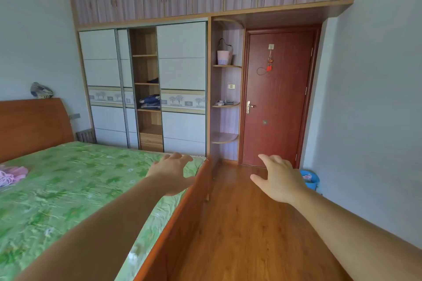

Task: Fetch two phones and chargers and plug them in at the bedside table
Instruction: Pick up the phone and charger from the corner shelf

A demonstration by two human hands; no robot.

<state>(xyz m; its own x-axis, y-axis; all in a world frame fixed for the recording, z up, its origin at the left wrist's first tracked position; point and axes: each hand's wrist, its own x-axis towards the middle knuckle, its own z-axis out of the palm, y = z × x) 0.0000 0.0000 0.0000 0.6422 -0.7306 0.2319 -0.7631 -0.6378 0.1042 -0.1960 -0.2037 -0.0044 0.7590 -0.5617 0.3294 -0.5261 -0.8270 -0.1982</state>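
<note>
while both arms reach forward, left hand [170,172] and right hand [279,180] hold nothing.

Both empty hands reach forward, left hand [171,172] over the bed [68,189] corner, right hand [279,179] beside the bed, fingers spread.

home bedroom; bed [57,185], sliding wardrobe [182,75], red door [278,98]
</note>
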